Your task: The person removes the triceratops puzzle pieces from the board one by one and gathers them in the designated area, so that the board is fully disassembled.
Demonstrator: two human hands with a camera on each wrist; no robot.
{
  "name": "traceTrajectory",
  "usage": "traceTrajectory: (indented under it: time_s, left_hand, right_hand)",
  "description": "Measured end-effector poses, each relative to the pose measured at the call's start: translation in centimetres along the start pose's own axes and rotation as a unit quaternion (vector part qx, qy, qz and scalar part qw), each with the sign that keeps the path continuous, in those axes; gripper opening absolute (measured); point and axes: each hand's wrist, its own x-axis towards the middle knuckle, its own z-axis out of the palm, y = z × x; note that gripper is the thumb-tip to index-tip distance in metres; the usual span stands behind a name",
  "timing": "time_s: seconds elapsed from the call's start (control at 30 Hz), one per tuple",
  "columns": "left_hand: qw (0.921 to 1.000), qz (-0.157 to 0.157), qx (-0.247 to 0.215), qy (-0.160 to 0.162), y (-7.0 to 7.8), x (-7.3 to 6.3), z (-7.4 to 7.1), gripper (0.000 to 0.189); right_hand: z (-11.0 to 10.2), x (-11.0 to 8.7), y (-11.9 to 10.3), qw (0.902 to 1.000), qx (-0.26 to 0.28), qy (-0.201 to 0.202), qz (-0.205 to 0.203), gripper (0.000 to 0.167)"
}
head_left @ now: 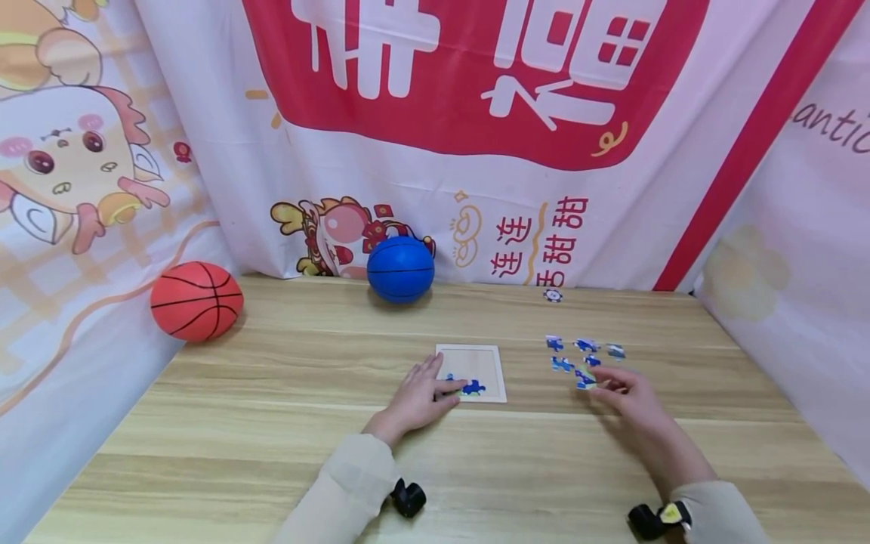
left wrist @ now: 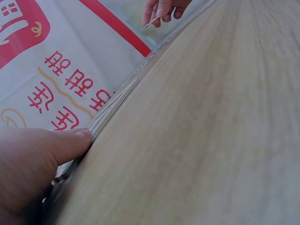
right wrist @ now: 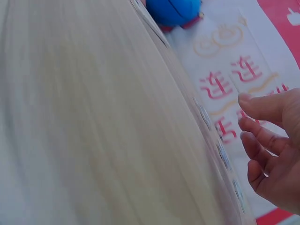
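Observation:
A square puzzle tray (head_left: 499,370) with a pale border lies on the table, a few blue jigsaw pieces (head_left: 473,387) set along its lower part. My left hand (head_left: 418,397) rests on the tray's left side with fingers extended; its thumb (left wrist: 72,140) lies along the near edge. To the right, my right hand (head_left: 635,400) pinches a puzzle piece (head_left: 583,379) between thumb and fingers, low over the table. The left wrist view shows that piece edge-on as a thin sliver; the right wrist view does not show it. Several loose pieces (head_left: 560,364) lie just beyond the right hand.
At the back of the wooden table (head_left: 516,468) sits a blue ball (head_left: 401,270), with a red ball (head_left: 197,302) at the left edge. A small round token (head_left: 553,295) lies near the back edge. Printed cloth (head_left: 421,174) hangs behind and at both sides.

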Motion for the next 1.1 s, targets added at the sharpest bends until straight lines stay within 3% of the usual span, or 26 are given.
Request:
traceTrajectory:
  time_s: [0.07,0.3,0.53,1.1]
  left_hand:
    - [1.0,0.001,0.0,0.001,0.0,0.0,0.0,0.033]
    - [1.0,0.002,-0.002,0.002,0.1,-0.1,-0.1,0.033]
    - [1.0,0.001,-0.004,0.002,0.0,-0.1,0.0,0.033]
    - [1.0,0.0,-0.005,0.003,-0.1,-0.1,0.1,0.033]
  right_hand:
    - [-0.8,-0.4,0.4,1.0,0.0,0.006,0.002,0.043]
    - [-3.6,-1.4,1.9,0.9959,-0.077,0.03,-0.035,0.039]
    - [-5.4,-2.2,2.7,0.9859,-0.163,0.035,-0.008,0.043]
    - [-6.0,-2.1,3.8,0.9817,-0.189,0.016,-0.003,0.039]
